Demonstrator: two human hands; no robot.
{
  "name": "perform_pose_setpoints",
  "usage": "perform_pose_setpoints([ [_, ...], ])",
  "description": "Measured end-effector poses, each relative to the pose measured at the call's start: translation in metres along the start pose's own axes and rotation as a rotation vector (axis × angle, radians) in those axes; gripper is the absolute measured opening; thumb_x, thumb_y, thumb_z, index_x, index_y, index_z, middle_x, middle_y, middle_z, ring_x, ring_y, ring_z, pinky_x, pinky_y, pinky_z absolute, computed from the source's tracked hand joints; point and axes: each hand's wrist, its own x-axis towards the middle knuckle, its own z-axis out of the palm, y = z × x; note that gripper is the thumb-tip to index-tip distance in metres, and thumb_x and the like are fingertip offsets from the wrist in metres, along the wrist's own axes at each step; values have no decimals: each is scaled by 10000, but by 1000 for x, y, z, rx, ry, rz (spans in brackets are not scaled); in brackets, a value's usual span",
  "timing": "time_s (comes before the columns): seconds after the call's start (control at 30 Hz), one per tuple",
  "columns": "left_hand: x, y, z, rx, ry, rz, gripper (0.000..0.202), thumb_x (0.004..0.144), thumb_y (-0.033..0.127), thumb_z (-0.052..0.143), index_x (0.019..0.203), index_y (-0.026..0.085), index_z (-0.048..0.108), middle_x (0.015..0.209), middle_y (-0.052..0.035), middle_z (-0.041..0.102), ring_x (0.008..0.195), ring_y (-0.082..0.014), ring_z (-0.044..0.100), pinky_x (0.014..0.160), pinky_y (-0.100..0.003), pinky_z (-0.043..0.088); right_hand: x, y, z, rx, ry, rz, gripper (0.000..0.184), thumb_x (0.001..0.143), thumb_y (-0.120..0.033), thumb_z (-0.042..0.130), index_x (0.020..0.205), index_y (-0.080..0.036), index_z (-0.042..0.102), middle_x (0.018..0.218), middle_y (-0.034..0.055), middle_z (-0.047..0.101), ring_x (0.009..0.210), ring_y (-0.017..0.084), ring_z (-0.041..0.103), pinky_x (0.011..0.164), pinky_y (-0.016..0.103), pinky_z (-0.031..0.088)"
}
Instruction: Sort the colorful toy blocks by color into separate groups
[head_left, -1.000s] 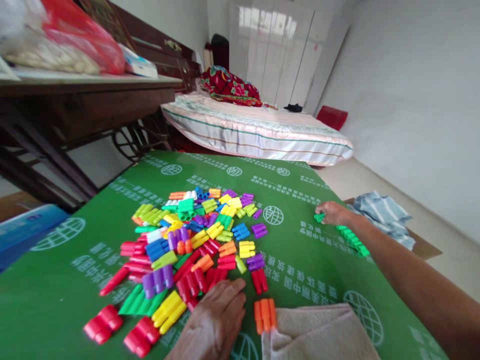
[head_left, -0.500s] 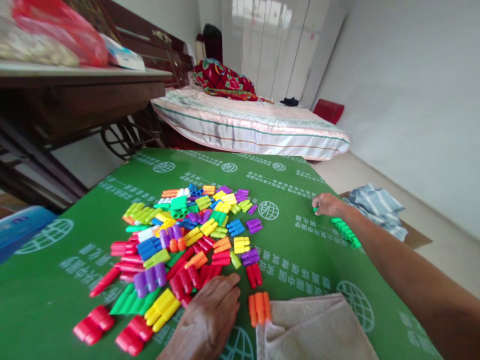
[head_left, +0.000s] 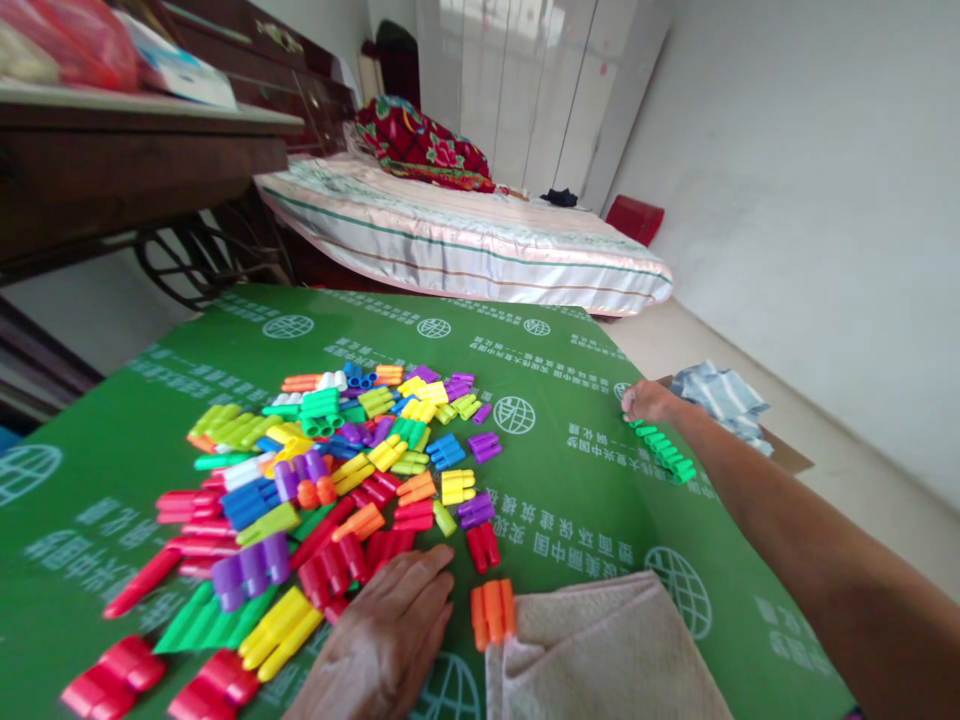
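A heap of coloured plastic building pieces [head_left: 330,480] lies on the green printed table cover [head_left: 570,520]. My left hand [head_left: 382,635] rests flat at the near edge of the heap, fingers stretched out beside red pieces [head_left: 337,565]. My right hand [head_left: 649,402] reaches far to the right edge of the table, fingers curled at the end of a row of joined green pieces [head_left: 664,452]. The fingertips are hidden behind the hand.
A beige towel [head_left: 600,650] lies at the near edge, with an orange piece [head_left: 491,612] beside it. A dark wooden table [head_left: 112,170] stands at the left, a bed [head_left: 465,240] behind, striped cloth on a cardboard box [head_left: 724,395] at the right.
The view has swung a little left and down, so everything has shifted in the picture. My right hand stays at the end of the green row. My left hand has not moved on the table.
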Motion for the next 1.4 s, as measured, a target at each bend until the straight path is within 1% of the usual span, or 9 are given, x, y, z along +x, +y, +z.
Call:
perform_pose_setpoints([
  [0.23,-1,-2,3,16,25,18,221,937,191,427,1022,175,631,1142,-58,672,1016,-143,629,932,-262,516,0,1,2,3,23,-5,218,907,-321,602,1015,-134,635,1025,55,651,908,165,629,804,354,535],
  [0.37,-3,-3,7,-11,43,4,231,932,214,437,1025,185,647,1143,-61,674,1008,-158,639,916,-279,533,-2,5,4,10,23,-15,252,914,-339,590,1071,-144,625,1080,62,638,941,179,623,820,371,533],
  [0.5,-5,-3,6,-22,26,-7,223,924,203,450,1030,191,646,1141,-60,674,1006,-163,642,888,-279,548,-4,8,6,24,34,-7,290,921,-358,576,1129,-159,608,1135,67,620,968,190,616,833,385,531],
  [0.7,-4,-3,6,-22,28,1,213,921,196,456,1030,190,640,1144,-54,673,1005,-156,640,914,-275,531,-6,13,11,48,77,17,296,909,-366,591,1118,-158,614,1123,70,629,972,187,616,845,389,522],
  [0.83,-4,-4,8,-23,45,11,212,919,199,452,1020,187,638,1133,-54,675,988,-156,641,908,-274,525,-7,15,15,72,107,30,332,811,-319,702,1091,-151,641,1085,81,669,961,190,632,842,341,511],
  [1.0,-4,-4,7,-20,36,15,207,918,187,460,1037,185,629,1147,-55,668,1004,-160,633,921,-283,517,-9,17,14,97,127,19,326,765,-319,734,1059,-188,680,1065,54,698,966,200,656,805,256,498],
  [1.2,0,0,0,-38,-7,-2,199,922,190,453,1010,183,631,1130,-59,675,996,-156,637,928,-276,516,-7,19,18,95,89,2,303,898,-338,612,1141,-156,612,1150,75,632,1008,195,616,877,408,513],
  [1.33,0,2,1,-59,14,-15,204,914,172,444,998,177,629,1119,-67,673,1001,-157,632,932,-281,514,-3,22,21,88,95,9,302,904,-340,603,1145,-157,607,1157,78,625,1005,194,616,873,407,515],
  [1.4,-1,2,2,-66,11,-25,204,913,170,442,997,177,628,1123,-68,669,1003,-156,629,941,-288,511,-1,24,22,89,111,11,324,851,-334,666,1126,-167,629,1142,72,650,1005,193,627,870,352,510],
])
